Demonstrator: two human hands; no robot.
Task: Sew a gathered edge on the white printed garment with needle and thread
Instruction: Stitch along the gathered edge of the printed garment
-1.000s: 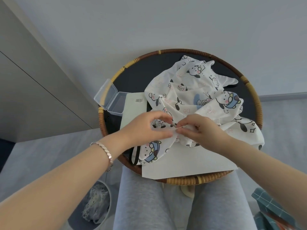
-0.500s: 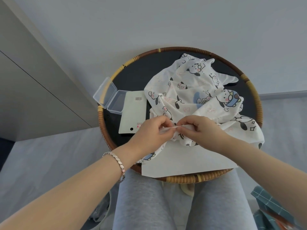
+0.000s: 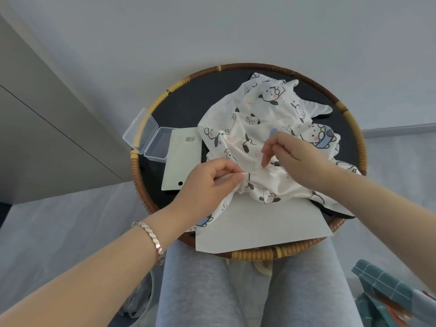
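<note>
Gathers (image 3: 245, 177) are pinched in the left hand (image 3: 210, 182), prob so nothing slips, the white printed garment (image 3: 259, 109) being heaped on the rattan tray (image 3: 341, 107), and the needle (image 3: 266, 142) is nipped by the right hand (image 3: 292, 156) just above it, presumably for thread-pulling.

The garment (image 3: 266, 119) is white, printed with black-eared cartoon puppies, pink cheeks and touches of blue. The tray (image 3: 259, 254) is black inside, its woven rim banded brown and straw-yellow. A pale card (image 3: 182, 161) bears a black barcode and dot. The paper (image 3: 259, 225) is white, the trousers (image 3: 200, 291) grey, the bracelet (image 3: 153, 237) rose-gold.
</note>
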